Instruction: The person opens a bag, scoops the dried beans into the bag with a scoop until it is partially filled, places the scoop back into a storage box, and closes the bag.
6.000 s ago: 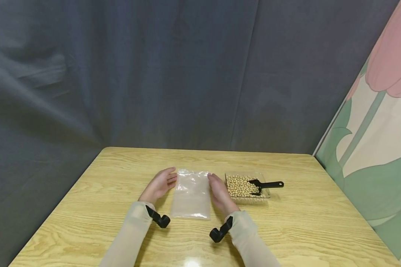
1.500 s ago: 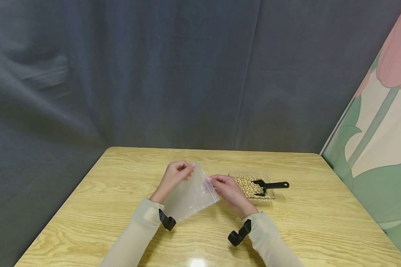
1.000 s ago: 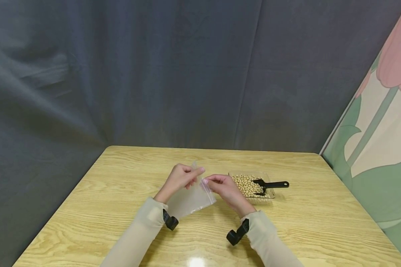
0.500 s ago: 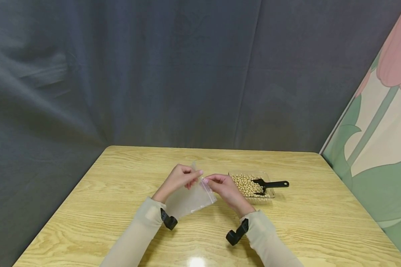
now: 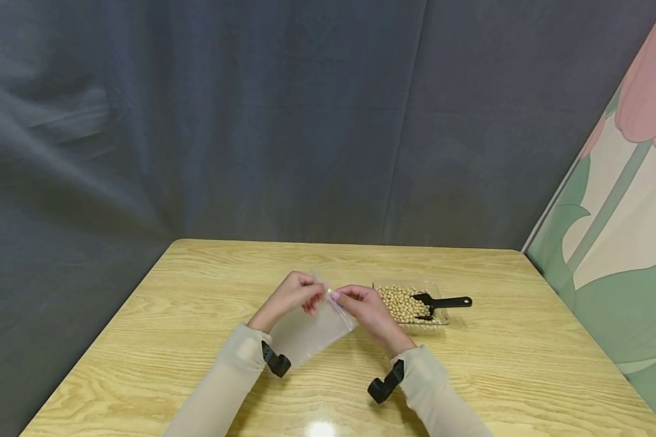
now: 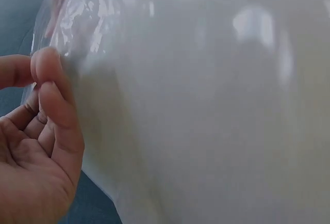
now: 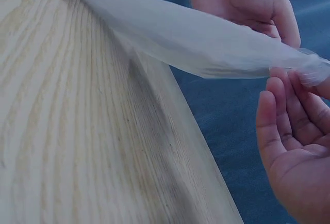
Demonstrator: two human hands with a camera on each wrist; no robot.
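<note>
Bag (image 5: 308, 331), clear plastic: held up between both hands over middle of table (image 5: 142, 340), mouth end toward right hand (image 5: 366, 305), bottom end slanted toward left sleeve (image 5: 218, 376). Seal strip (image 5: 342, 311) along mouth end, just beside right fingertips. Contact between bottom end and table: impossible to tell.

Left hand (image 5: 292, 295): thumb and forefinger pinched together on mouth edge, remaining fingers loosely curled. Right hand: thumb and forefinger pinched together on same edge, near left fingertips; remaining fingers partly bent.

Tub (image 5: 415, 328), transparent: on table, just right of right hand, left end partly masked by that hand. Beans (image 5: 396, 301), pale yellow: inside tub. Scoop (image 5: 448, 302), black: blade among beans, handle projecting past right rim. Obstructions over bag in head view: left hand and left wrist camera (image 5: 277, 362). Farther out: dark curtain (image 5: 279, 121) behind table, flower-printed cloth (image 5: 612, 255) at right.

View differences. Head view only: tub, beans, scoop, printed cloth. Left wrist view: broad bag face across most of frame, with glare and wrinkles near left fingertips. Right wrist view: bag nearly edge-on, walls bulged, left hand beyond, table edge below.
</note>
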